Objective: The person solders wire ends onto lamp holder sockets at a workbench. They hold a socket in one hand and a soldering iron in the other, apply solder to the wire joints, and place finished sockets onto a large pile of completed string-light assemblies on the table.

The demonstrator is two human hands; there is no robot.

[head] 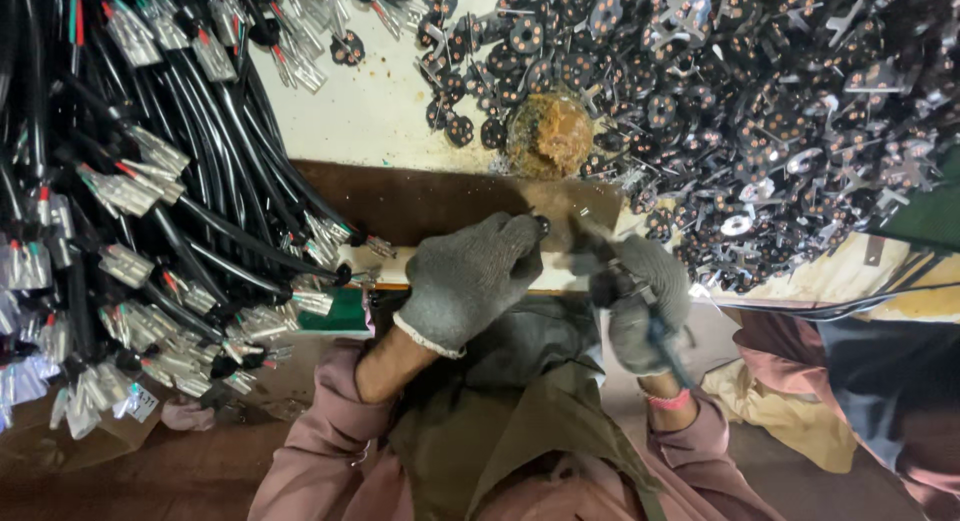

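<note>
Both my hands wear grey knit gloves. My left hand (468,277) is closed, its fingertips pinching a small black disc part (542,224) at the edge of the bench. My right hand (640,299) grips a thin tool with a blue handle (668,349); its metal tip points up-left toward the disc, blurred by motion. The two hands sit close together, just below a round tin of brownish paste (549,133). A large heap of black disc parts with metal tabs (760,101) lies to the upper right.
Bundles of black cables with taped, metal-tipped wire ends (150,211) fill the left side. A white bench top (370,111) with a dark wooden front edge (420,196) runs across. Yellowish cloth and dark fabric (870,351) lie at the right.
</note>
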